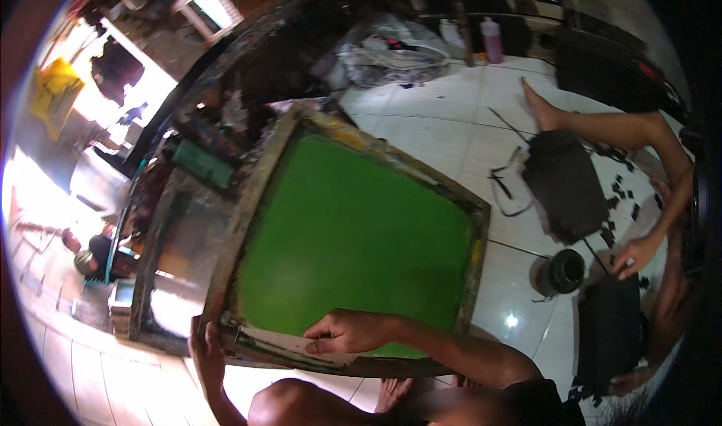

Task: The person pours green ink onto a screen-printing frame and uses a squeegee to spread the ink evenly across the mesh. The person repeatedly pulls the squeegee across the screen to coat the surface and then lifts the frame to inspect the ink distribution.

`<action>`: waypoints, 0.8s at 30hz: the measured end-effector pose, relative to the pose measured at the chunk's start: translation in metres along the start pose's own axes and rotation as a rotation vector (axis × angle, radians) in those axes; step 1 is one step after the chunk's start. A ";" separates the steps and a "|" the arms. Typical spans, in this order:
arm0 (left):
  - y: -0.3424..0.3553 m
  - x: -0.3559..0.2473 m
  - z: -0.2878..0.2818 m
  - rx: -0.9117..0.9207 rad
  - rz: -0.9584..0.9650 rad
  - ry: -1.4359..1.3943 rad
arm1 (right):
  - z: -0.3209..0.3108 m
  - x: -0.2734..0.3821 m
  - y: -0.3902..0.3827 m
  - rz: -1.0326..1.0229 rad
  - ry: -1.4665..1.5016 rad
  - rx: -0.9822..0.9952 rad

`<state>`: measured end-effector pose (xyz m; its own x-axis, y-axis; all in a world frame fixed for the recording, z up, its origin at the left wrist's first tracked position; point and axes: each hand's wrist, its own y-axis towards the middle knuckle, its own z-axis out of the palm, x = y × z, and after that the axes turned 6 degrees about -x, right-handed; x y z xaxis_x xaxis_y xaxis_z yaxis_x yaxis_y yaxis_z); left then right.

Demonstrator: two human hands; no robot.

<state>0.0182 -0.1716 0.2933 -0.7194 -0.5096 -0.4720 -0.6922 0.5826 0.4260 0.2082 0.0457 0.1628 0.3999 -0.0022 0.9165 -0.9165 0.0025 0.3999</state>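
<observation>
A wooden-framed screen (479, 257) with a bright green sheet lies tilted in front of me, its frame worn and stained. My left hand (207, 347) is closed around the frame's near left corner. Across the near edge, my right hand (350, 331) has its fingers pinched at a pale flat strip (289, 346) that lies along the inside of the frame. The strip looks smeared with green at one end, and its exact kind is unclear. My right forearm crosses over the near right part of the green sheet.
Another frame (180, 238) lies to the left. At right, another person's hand (638, 254) works among black sheets (565, 189) and cut black scraps, beside a dark round container (560, 273). A plastic bag (395, 54) and pink bottle (491, 41) stand on the far white tiles.
</observation>
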 end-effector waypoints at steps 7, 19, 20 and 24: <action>0.011 0.048 0.003 0.102 -0.313 -0.011 | -0.085 -0.037 -0.133 0.448 -0.676 -0.917; 0.023 0.114 0.025 -0.073 -0.336 -0.205 | -0.175 -0.163 -0.188 0.315 -1.292 -0.983; 0.024 0.114 0.027 -0.069 -0.338 -0.200 | -0.160 -0.165 -0.191 0.352 -1.308 -0.925; 0.020 0.112 0.028 -0.084 -0.344 -0.204 | -0.059 -0.166 -0.206 0.341 -1.162 -0.770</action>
<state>-0.0740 -0.1995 0.2277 -0.4245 -0.5247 -0.7379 -0.8989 0.3421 0.2739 0.3303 0.1041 -0.0719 -0.4088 -0.6914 0.5957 -0.5857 0.6993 0.4097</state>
